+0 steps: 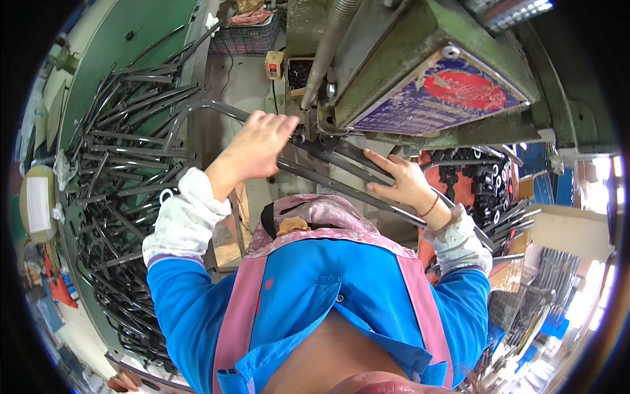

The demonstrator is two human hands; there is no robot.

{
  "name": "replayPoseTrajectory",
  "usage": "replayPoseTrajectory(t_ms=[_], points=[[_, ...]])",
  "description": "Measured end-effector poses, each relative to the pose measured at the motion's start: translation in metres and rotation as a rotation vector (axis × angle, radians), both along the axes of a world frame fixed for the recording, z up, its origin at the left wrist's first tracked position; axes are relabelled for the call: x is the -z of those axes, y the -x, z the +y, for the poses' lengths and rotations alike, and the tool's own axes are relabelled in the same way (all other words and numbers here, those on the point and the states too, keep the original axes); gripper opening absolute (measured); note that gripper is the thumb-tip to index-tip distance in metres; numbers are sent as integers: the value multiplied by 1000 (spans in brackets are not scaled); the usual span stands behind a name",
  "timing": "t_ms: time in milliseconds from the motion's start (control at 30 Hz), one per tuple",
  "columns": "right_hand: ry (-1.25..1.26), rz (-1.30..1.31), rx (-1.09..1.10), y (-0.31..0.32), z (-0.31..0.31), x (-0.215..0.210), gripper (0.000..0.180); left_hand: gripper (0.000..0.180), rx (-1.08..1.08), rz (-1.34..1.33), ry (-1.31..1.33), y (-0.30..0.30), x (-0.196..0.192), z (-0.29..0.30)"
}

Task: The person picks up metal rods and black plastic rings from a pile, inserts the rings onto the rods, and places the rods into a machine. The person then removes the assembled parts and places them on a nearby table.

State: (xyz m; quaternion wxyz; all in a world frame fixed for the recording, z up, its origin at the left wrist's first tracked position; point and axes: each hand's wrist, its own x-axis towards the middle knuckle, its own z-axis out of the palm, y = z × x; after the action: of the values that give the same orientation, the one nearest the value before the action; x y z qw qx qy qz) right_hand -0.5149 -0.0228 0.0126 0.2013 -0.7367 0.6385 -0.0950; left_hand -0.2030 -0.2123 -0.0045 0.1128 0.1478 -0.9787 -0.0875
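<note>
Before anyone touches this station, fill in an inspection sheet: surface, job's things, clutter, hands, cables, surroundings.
Surface: green table on the left, largely covered.
Job's things: dark tubes in both hands' reach, one bent at its left end.
Clutter: heap of tubes on the table; small black parts at right.
Hands: left hand closed over the dark tubes; right hand touching them, index finger extended.
Cables: thin dark cord below the dark crate in view.
Surroundings: green machine ahead; cardboard carton at right.

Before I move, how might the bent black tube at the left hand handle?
The bent black tube is probably stiff, since its bend shows no sag. Its smooth sheen may make it slippery; its crooked shape could make it swing.
</note>
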Motion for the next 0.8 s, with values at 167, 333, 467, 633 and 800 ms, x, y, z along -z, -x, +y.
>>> replayPoseTrajectory(t_ms=[167,333,467,633,800], points=[[58,3,46,-11,1,-5,71,52,-4,-119,-47,-1,0,-12],[26,-15,91,-16,5,-8,72,43,23,-99,-50,5,-2,-19],[26,-10,86,-15,6,-8,72,44,56,-67,-27,5,2,-23],[29,-38,90,-14,6,-2,72,45,49,-64,-33,4,1,-23],[46,-75,71,-14,7,-6,71,45,61,-62,-39,2,2,-23]])
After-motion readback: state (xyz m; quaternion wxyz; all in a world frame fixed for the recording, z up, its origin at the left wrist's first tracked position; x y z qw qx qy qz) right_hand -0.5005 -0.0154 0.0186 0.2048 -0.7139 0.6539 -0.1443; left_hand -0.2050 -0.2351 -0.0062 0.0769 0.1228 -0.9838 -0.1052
